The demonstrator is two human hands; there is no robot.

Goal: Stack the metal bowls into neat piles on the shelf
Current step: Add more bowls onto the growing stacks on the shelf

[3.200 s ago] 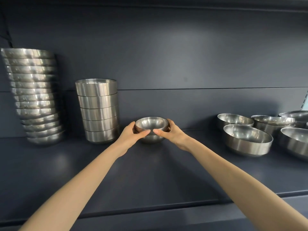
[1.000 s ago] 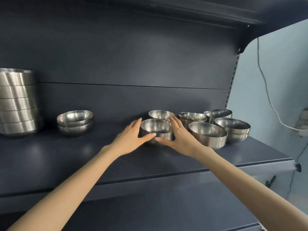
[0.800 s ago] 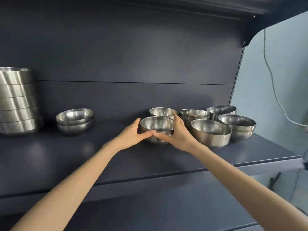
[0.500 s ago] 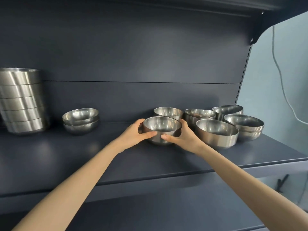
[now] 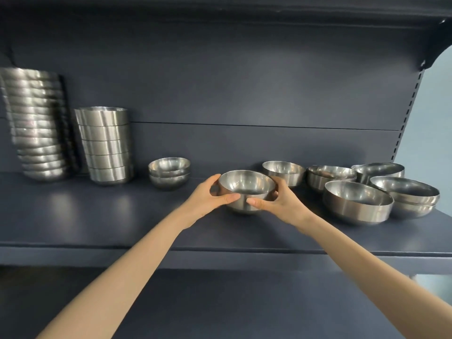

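Small round polished steel bowl point(image 5: 247, 189) stands upright, mouth up, about midway along the dark blue-grey metal shelf point(image 5: 97, 216). Left hand point(image 5: 208, 196) grips its left wall: thumb laid across the near side, fingers curled round the far side under the rim. Right hand point(image 5: 278, 204) grips the right wall the same way. The two thumb tips almost meet on the near wall, with a small gap between them. It cannot be told whether the bowl's base touches the shelf. Both forearms are bare and reach in from the lower edge of the view.

Left of the held bowl, near: short pile of two small steel bowls point(image 5: 169, 172), nested. Further left: stack of straight-sided steel bowls point(image 5: 106, 145), several high and even. Furthest left: tall stack of shallow steel bowls point(image 5: 36, 123), leaning a little, blurred, count unclear.

Just behind the held bowl, to its right: single small steel bowl point(image 5: 283, 171), close to the right hand's fingers; contact cannot be told. Further right: nested set of medium steel bowls point(image 5: 330, 176). Then a large wide steel bowl point(image 5: 357, 203) toward the shelf front. Beside it, at the right end, a nested pair of large steel bowls point(image 5: 406, 196). At the back, a tilted steel bowl point(image 5: 378, 171). Above and behind the held bowl: dark slate back panel point(image 5: 244, 81) with one horizontal seam.
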